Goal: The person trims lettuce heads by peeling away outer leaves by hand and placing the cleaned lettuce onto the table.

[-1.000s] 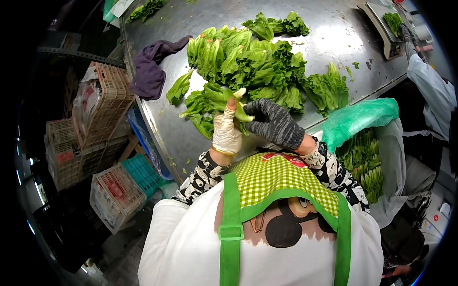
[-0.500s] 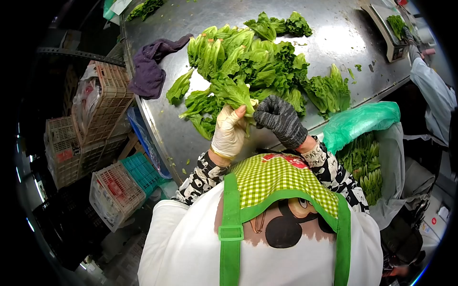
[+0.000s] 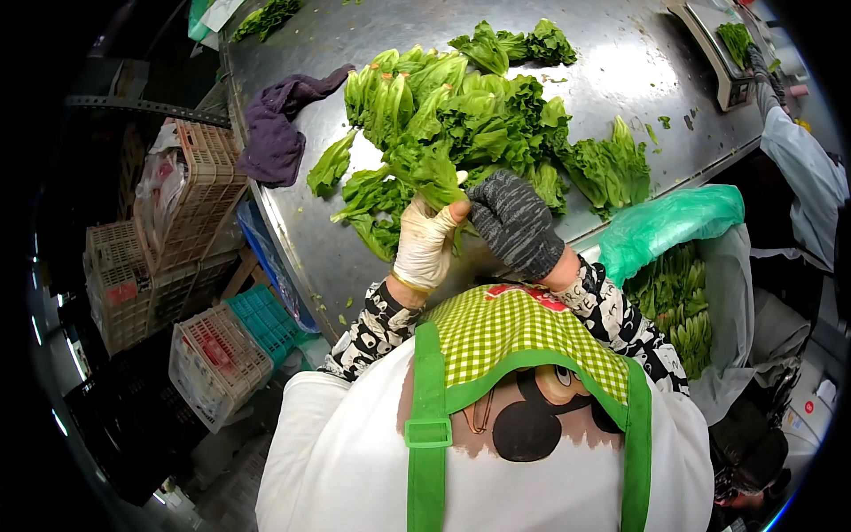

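Observation:
My left hand (image 3: 424, 241), in a pale glove with the thumb tip bare, is closed around a head of leafy lettuce (image 3: 429, 174). Its leaves point up and left, and its pale stem end shows beside my thumb. Just right of it, my right hand (image 3: 514, 223), in a dark grey knitted glove, has its fingers curled at the stem end; what they pinch, if anything, is hidden. Beyond both hands lies a pile of green lettuce (image 3: 461, 111) on the metal table (image 3: 620, 75). Loose leaves (image 3: 372, 199) lie left of the held head.
A purple cloth (image 3: 277, 129) lies at the table's left edge. On the right stands a lined container of lettuce (image 3: 678, 310) with green plastic (image 3: 669, 222) over its rim. Crates (image 3: 191, 195) are stacked at left. A co-worker's sleeve (image 3: 802, 168) is near a scale (image 3: 709, 58).
The held lettuce has turned so its leaves point more upward, and its stem end has shifted. My right hand pulled slightly away from it, then came back close, with its fingers more curled.

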The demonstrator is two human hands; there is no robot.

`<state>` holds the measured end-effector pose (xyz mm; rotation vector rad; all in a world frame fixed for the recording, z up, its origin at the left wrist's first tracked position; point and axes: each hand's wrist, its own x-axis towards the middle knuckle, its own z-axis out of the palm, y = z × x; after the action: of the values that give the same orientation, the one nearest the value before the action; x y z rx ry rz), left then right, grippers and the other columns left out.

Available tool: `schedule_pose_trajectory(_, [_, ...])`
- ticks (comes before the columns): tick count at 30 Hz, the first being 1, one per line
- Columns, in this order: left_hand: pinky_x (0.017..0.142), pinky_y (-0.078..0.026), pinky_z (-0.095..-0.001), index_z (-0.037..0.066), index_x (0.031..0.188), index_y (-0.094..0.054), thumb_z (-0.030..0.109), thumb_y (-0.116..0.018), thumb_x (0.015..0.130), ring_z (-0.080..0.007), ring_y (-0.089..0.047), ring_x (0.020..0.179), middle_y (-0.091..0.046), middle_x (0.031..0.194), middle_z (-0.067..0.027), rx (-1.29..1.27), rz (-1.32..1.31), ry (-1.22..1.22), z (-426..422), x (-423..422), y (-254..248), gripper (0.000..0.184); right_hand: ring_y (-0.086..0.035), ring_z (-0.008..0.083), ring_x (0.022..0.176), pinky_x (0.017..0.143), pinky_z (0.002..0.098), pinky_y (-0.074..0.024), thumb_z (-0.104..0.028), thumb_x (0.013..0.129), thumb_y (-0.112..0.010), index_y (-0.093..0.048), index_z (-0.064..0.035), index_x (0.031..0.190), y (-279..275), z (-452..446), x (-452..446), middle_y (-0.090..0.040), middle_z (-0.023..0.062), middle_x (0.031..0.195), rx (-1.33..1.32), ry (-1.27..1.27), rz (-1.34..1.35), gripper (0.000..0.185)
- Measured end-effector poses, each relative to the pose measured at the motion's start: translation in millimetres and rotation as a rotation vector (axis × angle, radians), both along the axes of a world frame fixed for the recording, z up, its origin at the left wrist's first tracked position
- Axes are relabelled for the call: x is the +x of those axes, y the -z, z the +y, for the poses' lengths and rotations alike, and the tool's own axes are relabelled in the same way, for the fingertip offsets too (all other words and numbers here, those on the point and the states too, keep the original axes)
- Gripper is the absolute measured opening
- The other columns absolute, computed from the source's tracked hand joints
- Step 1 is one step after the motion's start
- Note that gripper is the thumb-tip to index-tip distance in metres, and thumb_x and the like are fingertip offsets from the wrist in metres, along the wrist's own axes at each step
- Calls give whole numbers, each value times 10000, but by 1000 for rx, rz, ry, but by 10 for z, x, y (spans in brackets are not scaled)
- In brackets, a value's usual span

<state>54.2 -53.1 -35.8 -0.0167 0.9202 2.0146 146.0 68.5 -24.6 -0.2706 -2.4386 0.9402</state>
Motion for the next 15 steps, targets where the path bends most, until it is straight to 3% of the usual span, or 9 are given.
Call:
schedule_pose_trajectory(3, [752,-484,-231,33,1102,-565,-12,-718,786,-117,-591,820,-624,952,-28,-42,-5,-15,18,47,67,354,-582,340,845,787,445,-454,-93,813,-588,-629,20,1006,114,-66,20,-611,190,916,-87,74,-51,228])
schedule_pose_trajectory(6, [757,-485,-239,-1,1147,-542,-30,-699,796,-126,-592,830,-615,944,-34,-95,-19,-83,32,170,53,385,-581,352,922,848,453,-453,-94,807,-560,-604,22,1075,307,-54,76,-605,202,996,371,82,17,295])
schedule_pose_trajectory(9, [777,-492,-250,-22,1210,-498,-35,-691,801,-137,-599,846,-613,951,-45,-49,-26,-140,6,188,-25,452,-565,372,995,905,464,-436,-92,793,-538,-594,21,1105,445,101,116,-598,211,1058,61,142,-259,336])
schedule_pose_trajectory(10, [802,-498,-262,-16,1256,-467,-7,-703,800,-157,-606,878,-610,973,-55,1,-48,-114,-22,158,-40,514,-587,360,949,872,444,-458,-102,826,-558,-596,18,1104,512,140,136,-615,206,1037,-29,137,-223,305])
schedule_pose_trajectory(13, [814,-499,-270,-12,1273,-459,38,-728,788,-176,-607,909,-608,992,-66,158,-103,-58,-50,63,-53,557,-618,318,900,813,394,-489,-141,867,-578,-594,9,1110,273,54,14,-636,196,1004,-865,174,-422,286])
schedule_pose_trajectory(14, [817,-498,-275,-8,1282,-455,109,-765,760,-185,-602,927,-605,1009,-73,129,-85,-74,-53,60,-85,619,-636,255,859,774,345,-503,-157,884,-595,-593,6,1111,315,3,40,-649,185,962,-516,147,-292,280])
schedule_pose_trajectory(15, [819,-498,-277,-10,1285,-452,130,-772,754,-184,-601,925,-605,1009,-73,141,-66,-62,-50,50,-88,636,-632,236,868,783,334,-502,-134,880,-592,-589,9,1118,333,0,54,-649,176,972,-599,133,-282,277])
